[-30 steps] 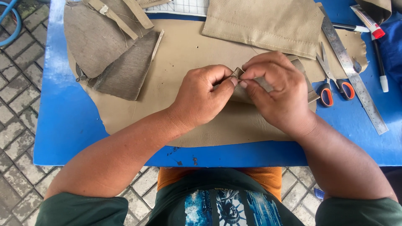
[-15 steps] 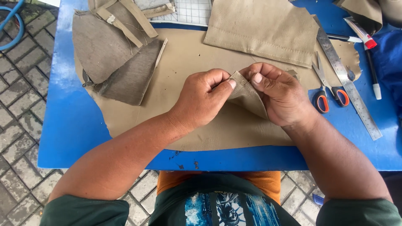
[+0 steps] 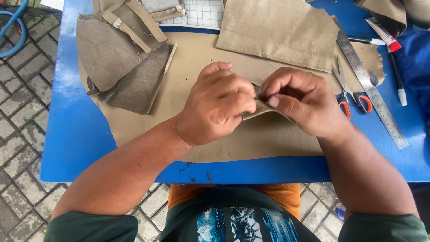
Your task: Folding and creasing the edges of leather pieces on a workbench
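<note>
Both hands meet over the middle of the large tan leather sheet (image 3: 210, 54) spread on the blue table (image 3: 71, 134): the left hand (image 3: 217, 105) is curled nearly closed and the right hand (image 3: 302, 101) likewise, fingers pinching between them a small folded tan leather strip (image 3: 264, 110) held just above the sheet. Beside the right hand lie orange-handled scissors (image 3: 351, 89) and a long steel ruler (image 3: 371, 85), with a white tube capped in red (image 3: 383, 33) at the far right corner and grey-brown fabric pieces (image 3: 121, 67) at far left
</note>
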